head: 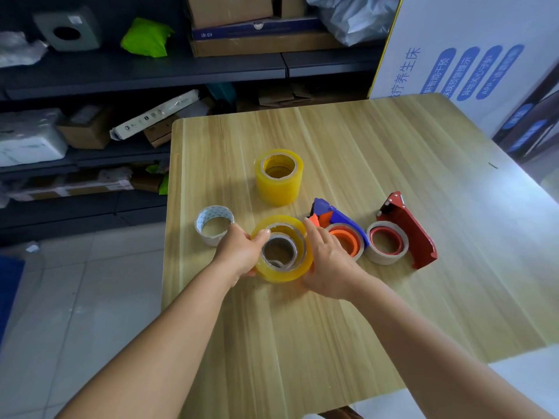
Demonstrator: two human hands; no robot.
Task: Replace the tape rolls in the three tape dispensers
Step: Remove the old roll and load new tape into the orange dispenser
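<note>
The left hand (240, 252) grips the yellow tape roll (282, 249) at the table's (393, 313) near centre, the right hand (328, 261) pressing flat-fingered against its right side, just left of the blue dispenser (332, 219).

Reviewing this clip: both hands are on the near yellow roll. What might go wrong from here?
The left hand and right hand hold the yellow roll close beside the blue dispenser; the right hand could knock it. The white roll stands near the table edge and a left-hand nudge might push it off.
</note>
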